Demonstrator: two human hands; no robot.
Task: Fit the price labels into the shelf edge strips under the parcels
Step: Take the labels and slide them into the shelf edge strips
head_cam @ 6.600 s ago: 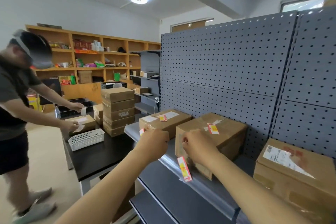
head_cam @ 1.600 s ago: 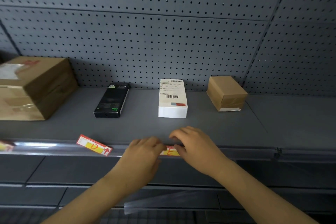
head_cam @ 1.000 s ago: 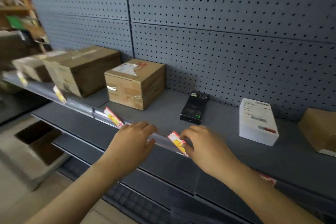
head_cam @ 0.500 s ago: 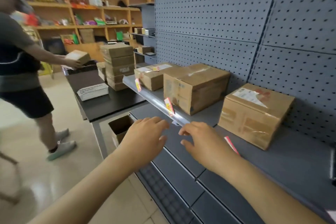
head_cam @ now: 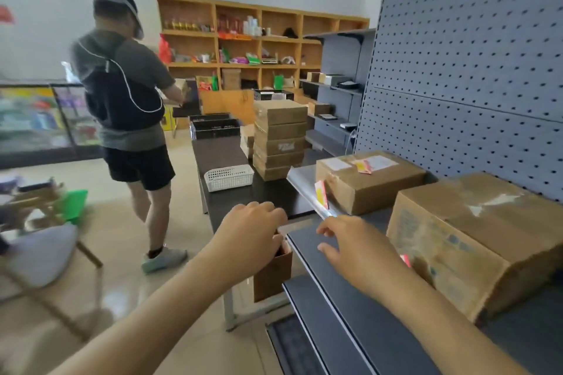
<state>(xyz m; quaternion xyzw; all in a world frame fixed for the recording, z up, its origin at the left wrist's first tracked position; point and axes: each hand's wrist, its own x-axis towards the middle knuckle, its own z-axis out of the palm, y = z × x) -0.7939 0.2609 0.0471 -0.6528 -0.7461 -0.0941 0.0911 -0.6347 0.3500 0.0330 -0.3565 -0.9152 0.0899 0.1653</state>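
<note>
My left hand [head_cam: 248, 233] hovers palm down with loosely curled fingers over an open brown box [head_cam: 272, 272] at the shelf's left end, holding nothing. My right hand [head_cam: 355, 248] is spread, empty, over the lower grey shelf, just below the clear edge strip [head_cam: 316, 205]. A red and yellow price label [head_cam: 321, 198] sticks up from that strip under the far cardboard parcel [head_cam: 370, 181]. Loose labels [head_cam: 364, 166] lie on that parcel's top. A second label [head_cam: 405, 260] peeks out beside my right wrist under the near parcel [head_cam: 475, 240].
A black table [head_cam: 231, 189] beside the shelf carries a white basket [head_cam: 229, 177] and a stack of cardboard boxes [head_cam: 280, 138]. A person [head_cam: 128, 106] stands at its far side with their back turned. A chair [head_cam: 39, 246] sits at left. Grey pegboard [head_cam: 469, 85] backs the shelves.
My view has swung left along the shelf, from the small parcels to its left end. Both hands have left the strip and label and drifted left, empty. The other person has turned away.
</note>
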